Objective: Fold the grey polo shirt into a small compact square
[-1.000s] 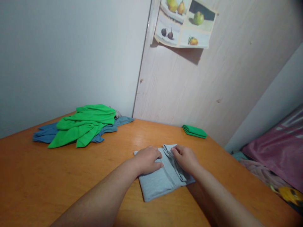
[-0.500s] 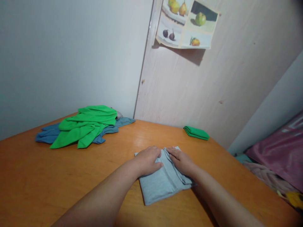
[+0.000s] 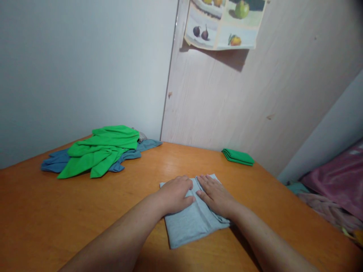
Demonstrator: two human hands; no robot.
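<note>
A light grey garment (image 3: 188,226), folded into a flat rough rectangle, lies on the wooden table (image 3: 93,211) in front of me. My left hand (image 3: 177,194) rests on its upper left part, fingers slightly bent and thumb apart. Flat on the folded strip along its right side lies my right hand (image 3: 215,194), fingers stretched out and thumb spread. Both palms press from above, and the cloth beneath them is hidden.
A loose heap holds a bright green garment (image 3: 103,149) on top of a blue garment (image 3: 55,162) at the back left. A folded green cloth (image 3: 238,156) sits at the back right. Walls bound the table's far side; pink fabric (image 3: 337,181) lies beyond its right edge.
My right hand has flattened onto the grey garment's right strip, its thumb now spread inward. My left hand has stayed nearly in place. The view has shifted slightly.
</note>
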